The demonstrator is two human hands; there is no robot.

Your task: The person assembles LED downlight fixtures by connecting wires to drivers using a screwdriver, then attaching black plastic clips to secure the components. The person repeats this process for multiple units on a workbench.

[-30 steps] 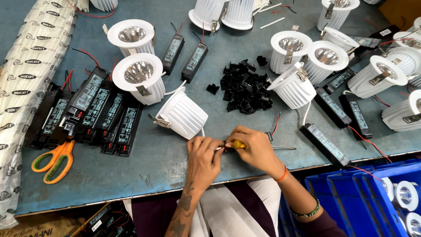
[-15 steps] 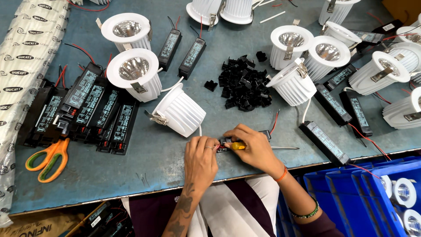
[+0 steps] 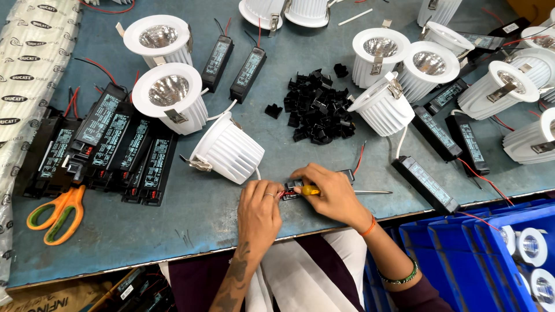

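Head view, steeply down, near workbench

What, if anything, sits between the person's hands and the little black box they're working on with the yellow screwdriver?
Nothing visible. The left hand and right hand meet right on the small black box at the table's front edge, with the yellow screwdriver against it. The white lamp lies just behind, off to the side.

A lighting assembly workshop, judging by the blue-grey desk crowded with white downlight housings, rows of black driver boxes, a heap of small black clips, orange scissors and blue parts bins.
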